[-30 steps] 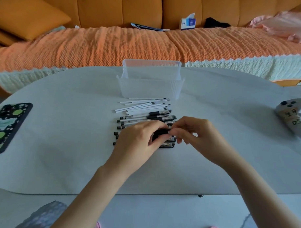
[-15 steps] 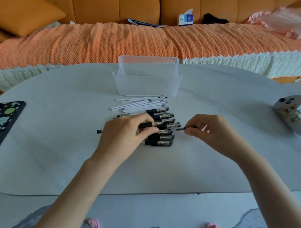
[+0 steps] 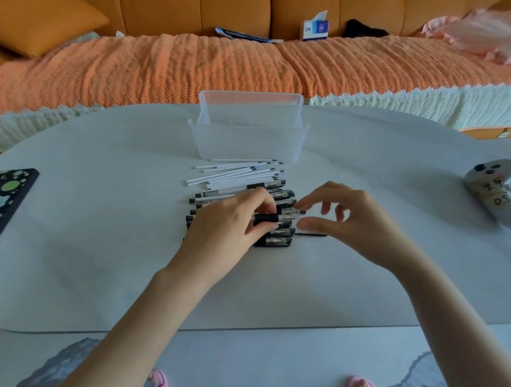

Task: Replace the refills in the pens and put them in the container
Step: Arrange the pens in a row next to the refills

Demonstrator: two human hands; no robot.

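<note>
A row of black pens (image 3: 280, 196) lies in the middle of the white table (image 3: 105, 227), with several white refills (image 3: 233, 174) just behind it. Behind those stands a clear plastic container (image 3: 249, 137), seemingly with nothing inside. My left hand (image 3: 226, 232) grips one pen (image 3: 266, 218) by its black grip above the row, tip pointing right. My right hand (image 3: 348, 219) hovers at that tip with its fingers spread and holds nothing. A thin black pen cap (image 3: 310, 234) lies on the table under my right thumb.
A phone in a dotted black case (image 3: 5, 199) lies at the left table edge. A grey game controller (image 3: 494, 190) sits at the right. Behind the table runs a sofa with an orange cover (image 3: 157, 69), a tissue box (image 3: 315, 29) on it.
My right hand pulled the cap off the pen held by my left hand and dropped it on the table. It is now open, back at the pen's tip.
</note>
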